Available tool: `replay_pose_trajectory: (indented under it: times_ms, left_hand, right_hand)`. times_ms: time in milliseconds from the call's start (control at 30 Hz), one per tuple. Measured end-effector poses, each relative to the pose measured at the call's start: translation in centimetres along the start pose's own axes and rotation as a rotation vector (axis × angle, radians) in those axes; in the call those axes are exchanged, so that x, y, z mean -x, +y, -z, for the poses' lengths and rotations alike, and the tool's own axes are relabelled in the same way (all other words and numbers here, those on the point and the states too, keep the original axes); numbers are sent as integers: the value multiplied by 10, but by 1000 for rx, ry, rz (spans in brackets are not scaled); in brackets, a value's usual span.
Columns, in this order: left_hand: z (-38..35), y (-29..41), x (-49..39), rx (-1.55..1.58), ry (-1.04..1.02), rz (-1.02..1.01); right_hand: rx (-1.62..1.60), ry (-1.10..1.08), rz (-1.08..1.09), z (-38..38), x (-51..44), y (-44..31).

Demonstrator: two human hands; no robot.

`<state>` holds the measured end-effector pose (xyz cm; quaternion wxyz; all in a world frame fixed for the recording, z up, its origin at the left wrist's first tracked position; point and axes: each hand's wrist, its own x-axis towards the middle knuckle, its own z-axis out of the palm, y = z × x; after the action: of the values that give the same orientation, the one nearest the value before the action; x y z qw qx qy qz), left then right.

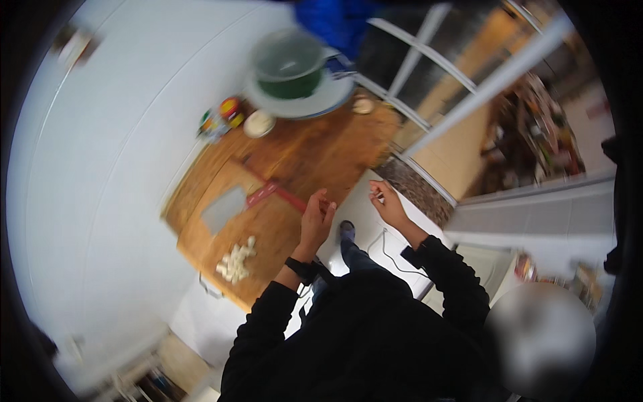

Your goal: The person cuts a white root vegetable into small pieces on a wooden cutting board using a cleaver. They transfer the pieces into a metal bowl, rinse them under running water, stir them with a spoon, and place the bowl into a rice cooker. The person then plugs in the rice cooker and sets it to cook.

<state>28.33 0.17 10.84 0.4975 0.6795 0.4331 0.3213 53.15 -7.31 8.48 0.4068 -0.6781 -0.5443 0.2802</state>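
Observation:
My left hand (317, 221) hovers by the near edge of a wooden cutting board (271, 236), its fingers loosely bent and nothing seen in them. Out over the floor, my right hand (388, 203) is also bare, with fingers half curled. On the board lies a cleaver with a broad grey blade (223, 208) and a red handle (260, 195). A small heap of chopped white pieces (236, 261) sits near the board's outer corner. The board rests on a brown wooden table (321, 145).
At the table's far end stand a white basin (321, 100) with a green-and-clear container (289, 65), a red-and-yellow jar (231, 111), a packet (213, 125) and a pale round item (259, 123). A framed glass door (427, 75) borders the right. A cable (397, 261) crosses the floor.

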Motion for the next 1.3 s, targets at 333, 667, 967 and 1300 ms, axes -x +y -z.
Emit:
replay_pose_trajectory:
  times_ms: [333, 667, 967, 1300]
  left_hand:
    - [-286, 108, -77, -67, -705, -235]
    - [-584, 203, -154, -108, -906, -297]
    - [-805, 247, -305, -171, -999, -349]
    - [-1087, 339, -453, -170, -1119, -356]
  right_hand:
    - [-105, 740, -441, 256, 170, 194]
    - [-154, 824, -566, 491, 168, 332]
    - [1, 912, -628, 680, 67, 440]
    - [83, 1152, -756, 917, -19, 565]
